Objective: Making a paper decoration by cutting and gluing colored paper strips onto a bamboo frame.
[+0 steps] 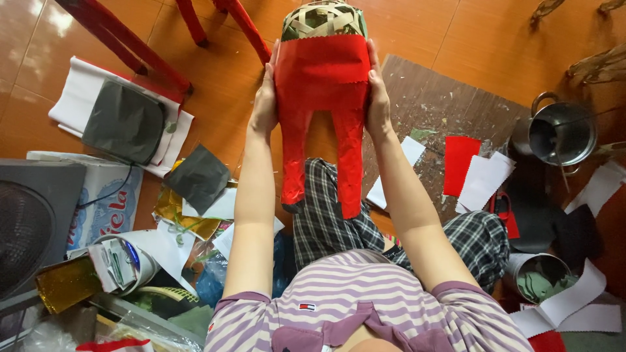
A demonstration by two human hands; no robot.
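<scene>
- head view: both arms reach straight out over the lap, holding up a woven basket frame [324, 19] wrapped in red paper [323, 78].
- the left hand [265, 101] lies flat against the left side of the red paper, fingers together and pointing up, thumb at the front edge.
- the right hand [377, 98] presses the right side the same way, so the wrapped frame is clamped between the two palms.
- the red paper covers the lower part of the frame; the woven strips show bare above its zigzag top edge. two long red strips hang down from it toward the checked trousers [326, 215].
- the frame is held in the air above an orange tiled floor [215, 72], just in front of red chair legs [124, 45].
- to the right lie a brown board [437, 104], a loose red sheet [460, 163], white paper pieces [486, 179] and a metal pot [561, 133].
- to the left are grey sheets [124, 120], gold foil [65, 283] and a fan [29, 228].
</scene>
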